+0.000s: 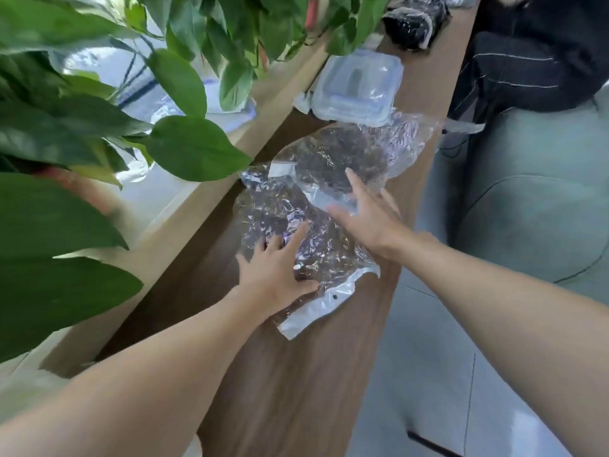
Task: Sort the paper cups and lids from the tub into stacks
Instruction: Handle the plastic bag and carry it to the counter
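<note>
Where clear bags (333, 153) lie, both hands (276, 275) (369, 222) are spread open

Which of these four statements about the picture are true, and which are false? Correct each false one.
1. The left hand rests on a clear bag of dark material. True.
2. The right hand grips a paper cup. False: it holds nothing, its fingers are spread over the bags, and no cup shows.
3. A clear lidded container lies beyond the bags on the wooden counter. True.
4. The green leaves are on the person's right. False: they are on the left.
</note>
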Available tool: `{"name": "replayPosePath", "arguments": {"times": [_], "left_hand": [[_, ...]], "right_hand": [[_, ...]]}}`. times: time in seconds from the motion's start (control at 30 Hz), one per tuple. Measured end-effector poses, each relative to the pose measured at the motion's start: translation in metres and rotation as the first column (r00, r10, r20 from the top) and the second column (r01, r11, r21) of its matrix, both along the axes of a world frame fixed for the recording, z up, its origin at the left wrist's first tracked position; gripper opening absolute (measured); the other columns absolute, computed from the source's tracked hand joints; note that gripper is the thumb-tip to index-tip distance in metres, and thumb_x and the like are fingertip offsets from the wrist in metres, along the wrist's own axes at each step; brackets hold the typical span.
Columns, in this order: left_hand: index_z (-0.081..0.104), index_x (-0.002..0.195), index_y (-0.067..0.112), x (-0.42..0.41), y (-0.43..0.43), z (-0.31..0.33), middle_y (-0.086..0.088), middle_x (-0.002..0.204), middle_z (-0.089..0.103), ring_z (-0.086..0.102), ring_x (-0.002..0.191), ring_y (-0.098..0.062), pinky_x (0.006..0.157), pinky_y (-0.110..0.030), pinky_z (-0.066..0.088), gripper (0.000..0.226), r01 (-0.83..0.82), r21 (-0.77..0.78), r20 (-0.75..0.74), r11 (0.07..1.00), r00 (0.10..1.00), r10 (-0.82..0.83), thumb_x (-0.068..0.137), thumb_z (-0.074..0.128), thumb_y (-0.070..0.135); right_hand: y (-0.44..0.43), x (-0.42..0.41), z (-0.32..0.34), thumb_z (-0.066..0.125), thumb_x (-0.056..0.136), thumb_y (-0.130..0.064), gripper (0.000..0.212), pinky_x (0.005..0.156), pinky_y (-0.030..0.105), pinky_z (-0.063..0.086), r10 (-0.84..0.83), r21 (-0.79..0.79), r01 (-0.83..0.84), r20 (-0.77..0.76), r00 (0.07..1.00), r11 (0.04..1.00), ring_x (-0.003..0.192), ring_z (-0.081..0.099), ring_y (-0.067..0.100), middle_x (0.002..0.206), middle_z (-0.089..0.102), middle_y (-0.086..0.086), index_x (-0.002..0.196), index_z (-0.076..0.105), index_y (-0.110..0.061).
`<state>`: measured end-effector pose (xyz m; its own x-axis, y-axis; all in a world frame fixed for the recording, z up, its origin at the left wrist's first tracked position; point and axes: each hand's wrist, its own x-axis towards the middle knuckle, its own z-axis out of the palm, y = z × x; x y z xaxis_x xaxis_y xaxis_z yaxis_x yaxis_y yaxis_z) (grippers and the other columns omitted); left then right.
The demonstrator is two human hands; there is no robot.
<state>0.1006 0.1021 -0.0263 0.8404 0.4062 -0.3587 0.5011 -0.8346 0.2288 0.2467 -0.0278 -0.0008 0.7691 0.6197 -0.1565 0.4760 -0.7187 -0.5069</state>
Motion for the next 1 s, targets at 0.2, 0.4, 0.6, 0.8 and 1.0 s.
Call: {"name": "replayPosePath", "arguments": {"times": [0.2, 0.4, 0.6, 0.8, 1.0], "left_hand": [[0.011, 0.151, 0.045, -0.026, 0.003, -0.003, -0.007, 0.138, 0.031, 0.027, 0.134, -0.032, 0.107, -0.062, 0.028, 0.094, -0.009, 0.142, -0.038, 0.99, 0.999, 0.015, 0.076, 0.06, 0.073], [0.037, 0.139, 0.044, -0.035, 0.011, -0.003, -0.006, 0.165, -0.002, -0.004, 0.151, -0.035, 0.117, -0.062, 0.007, 0.071, 0.043, 0.066, -0.025, 0.997, 0.999, -0.041, 0.078, 0.065, 0.067], [-0.022, 0.143, 0.054, -0.037, 0.009, 0.005, -0.002, 0.144, 0.042, 0.035, 0.135, -0.033, 0.108, -0.058, 0.031, 0.114, 0.043, 0.068, 0.042, 0.997, 0.998, -0.046, 0.075, 0.069, 0.067], [-0.035, 0.139, 0.051, -0.041, -0.003, 0.011, 0.002, 0.087, 0.067, 0.062, 0.089, -0.02, 0.11, -0.058, 0.031, 0.119, -0.005, -0.092, 0.087, 0.996, 0.996, 0.013, 0.086, 0.071, 0.043], [-0.006, 0.153, 0.041, -0.051, -0.02, 0.024, 0.007, 0.062, 0.055, 0.057, 0.07, -0.017, 0.111, -0.055, 0.028, 0.086, 0.037, -0.136, 0.187, 0.99, 0.982, -0.011, 0.094, 0.052, 0.018]], "right_hand": [[0.006, -0.005, -0.026, 0.028, 0.096, -0.061, 0.071, 0.115, 0.047, 0.019, -0.001, -0.087, -0.002, -0.043, 0.999, 0.996, 0.145, 0.023, 0.028, 0.161, 0.012, 0.005, 0.148, -0.015, -0.042], [0.01, -0.003, -0.032, 0.039, 0.085, -0.074, 0.096, 0.109, 0.05, 0.025, -0.007, -0.218, 0.029, 0.1, 0.995, 0.975, 0.132, 0.037, 0.035, 0.146, 0.04, 0.012, 0.149, -0.019, -0.034], [-0.002, -0.004, -0.045, 0.04, 0.08, -0.079, 0.102, 0.115, 0.051, 0.01, 0.043, -0.226, 0.031, 0.313, 0.949, 0.974, 0.133, 0.035, 0.028, 0.134, 0.051, 0.008, 0.152, -0.01, -0.026], [-0.017, -0.015, -0.04, 0.076, 0.078, -0.041, 0.116, 0.084, 0.04, 0.045, -0.107, -0.015, 0.108, 0.06, 0.992, 0.994, 0.101, 0.048, 0.027, 0.129, 0.027, 0.01, 0.148, -0.016, -0.039], [-0.053, -0.031, -0.032, 0.058, 0.084, -0.004, 0.096, 0.072, 0.036, 0.048, -0.226, 0.073, 0.236, -0.125, 0.966, 0.969, 0.086, 0.054, 0.021, 0.133, 0.052, 0.005, 0.151, 0.001, -0.043]]}}
